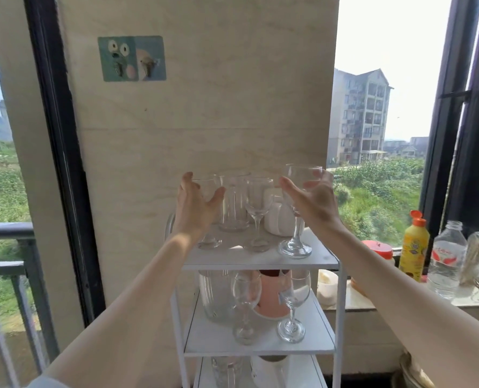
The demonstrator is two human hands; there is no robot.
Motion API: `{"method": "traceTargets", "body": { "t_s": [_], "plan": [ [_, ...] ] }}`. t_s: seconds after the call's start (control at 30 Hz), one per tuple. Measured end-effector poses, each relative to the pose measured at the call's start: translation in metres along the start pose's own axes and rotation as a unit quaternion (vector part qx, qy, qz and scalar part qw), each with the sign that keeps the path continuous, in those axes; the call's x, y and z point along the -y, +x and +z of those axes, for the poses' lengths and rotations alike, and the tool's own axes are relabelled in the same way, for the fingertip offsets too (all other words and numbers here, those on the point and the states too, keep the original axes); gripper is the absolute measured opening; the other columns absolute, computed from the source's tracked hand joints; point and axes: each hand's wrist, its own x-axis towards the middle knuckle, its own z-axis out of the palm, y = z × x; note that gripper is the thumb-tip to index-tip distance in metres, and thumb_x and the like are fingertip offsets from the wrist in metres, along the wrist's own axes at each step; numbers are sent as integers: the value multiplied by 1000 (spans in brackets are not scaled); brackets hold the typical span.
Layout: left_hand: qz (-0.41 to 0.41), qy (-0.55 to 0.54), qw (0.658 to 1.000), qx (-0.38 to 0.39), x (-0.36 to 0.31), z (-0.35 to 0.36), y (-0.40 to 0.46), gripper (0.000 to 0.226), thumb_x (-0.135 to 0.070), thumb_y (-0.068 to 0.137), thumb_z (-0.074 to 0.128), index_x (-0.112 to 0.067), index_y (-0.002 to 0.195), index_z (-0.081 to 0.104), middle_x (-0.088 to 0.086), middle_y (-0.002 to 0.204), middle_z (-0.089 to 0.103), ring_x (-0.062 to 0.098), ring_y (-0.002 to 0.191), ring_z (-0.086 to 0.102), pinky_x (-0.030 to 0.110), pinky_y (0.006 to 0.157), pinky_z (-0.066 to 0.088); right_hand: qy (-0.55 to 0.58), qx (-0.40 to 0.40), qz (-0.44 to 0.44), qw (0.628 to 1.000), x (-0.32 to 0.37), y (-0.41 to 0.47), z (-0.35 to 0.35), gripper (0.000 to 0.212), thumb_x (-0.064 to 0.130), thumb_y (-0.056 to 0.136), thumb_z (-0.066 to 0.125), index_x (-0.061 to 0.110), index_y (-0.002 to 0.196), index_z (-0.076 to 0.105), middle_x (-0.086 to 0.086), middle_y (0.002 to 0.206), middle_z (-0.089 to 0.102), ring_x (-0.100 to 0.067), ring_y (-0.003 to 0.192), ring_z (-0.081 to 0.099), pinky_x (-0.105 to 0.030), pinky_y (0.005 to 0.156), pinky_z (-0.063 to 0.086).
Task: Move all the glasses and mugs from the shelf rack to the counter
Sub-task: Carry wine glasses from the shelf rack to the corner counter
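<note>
- The white shelf rack [260, 264] stands against a beige wall panel, with windows on both sides.
- On the rack's top shelf, the left hand [193, 208] curls round the bowl of a wine glass [209, 191] at the left side.
- The right hand [313, 200] wraps the bowl of another wine glass [297, 236] at the top shelf's right front corner; its foot looks to rest on the shelf.
- Between them stand a third wine glass [257, 203], a clear tumbler [234, 203] and a white mug [278, 219].
- On the rack's middle shelf: a glass jug [216, 295], a pink mug [271, 301] and two wine glasses.
- Right of the rack, on the counter [353, 303], a yellow bottle [414, 245] and a clear bottle [448, 259].
</note>
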Motion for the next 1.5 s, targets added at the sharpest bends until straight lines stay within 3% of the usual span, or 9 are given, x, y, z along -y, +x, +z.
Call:
{"method": "traceTargets", "body": {
  "t_s": [0.27, 0.4, 0.67, 0.77, 0.87, 1.0, 1.2, 1.37, 1.5],
  "plan": [
    [51, -131, 988, -66, -38, -27, -24, 54, -33, 77, 68, -17, 121, 41, 5, 101, 58, 28, 85, 63, 47, 81, 52, 29, -68, -74, 995, 40, -32, -34, 65, 47, 69, 72, 16, 116, 40, -8, 103, 63, -23, 82, 65, -28, 70, 55],
    [70, -170, 983, 8, -71, -19, -56, 45, -34, 79, 65, -24, 116, 41, 1, 100, 60, 18, 88, 65, 45, 79, 55, 6, -73, -84, 994, 47, -59, -69, 72, 50, 71, 69, 12, 124, 40, -6, 102, 64, -27, 86, 66, -41, 81, 53],
    [88, -236, 960, 120, -135, 30, -168, 56, -32, 77, 66, -10, 123, 43, 5, 99, 63, 7, 80, 63, 9, 61, 48, -57, -102, -48, 992, 33, -140, -201, 65, 53, 69, 67, 19, 117, 42, -2, 101, 63, -18, 79, 67, -22, 66, 52],
    [60, -289, 938, 181, -170, 54, -227, 63, -35, 74, 66, -9, 125, 41, 2, 99, 62, 12, 86, 65, 26, 71, 54, -82, -137, -23, 987, 29, -184, -275, 57, 52, 69, 69, 25, 111, 42, 2, 98, 62, -14, 78, 65, -18, 65, 50],
    [59, -332, 916, 219, -212, 77, -296, 51, -33, 81, 67, -12, 118, 39, -7, 91, 61, 2, 71, 65, 12, 54, 48, -102, -177, 19, 979, 29, -234, -355, 61, 53, 69, 70, 25, 115, 42, -2, 104, 63, -20, 90, 65, -37, 78, 54],
    [41, -375, 877, 297, -273, 107, -395, 51, -36, 80, 65, -3, 113, 45, 7, 91, 65, 7, 69, 65, 11, 52, 47, -138, -224, 43, 964, 41, -302, -459, 56, 49, 70, 71, 26, 111, 40, 4, 96, 62, -9, 80, 62, -25, 67, 51],
    [25, -407, 825, 392, -371, 156, -516, 47, -31, 81, 67, -3, 113, 48, 16, 95, 66, 27, 85, 66, 38, 76, 54, -199, -289, 84, 933, 68, -387, -597, 57, 52, 70, 69, 25, 112, 40, -4, 105, 61, -24, 89, 63, -41, 77, 53],
    [38, -441, 772, 456, -455, 200, -606, 34, -23, 81, 67, -7, 106, 50, -2, 81, 62, 0, 58, 62, 13, 49, 47, -215, -356, 96, 905, 80, -444, -704, 58, 44, 72, 71, 19, 115, 40, -11, 106, 63, -22, 86, 66, -38, 73, 56],
    [42, -465, 718, 516, -512, 249, -677, 17, -21, 83, 65, -20, 91, 50, -9, 73, 61, -3, 58, 60, 21, 57, 51, -204, -418, 103, 879, 69, -488, -786, 44, 33, 76, 71, 23, 109, 43, 7, 82, 68, -2, 71, 66, -28, 64, 56]
  ]
}}
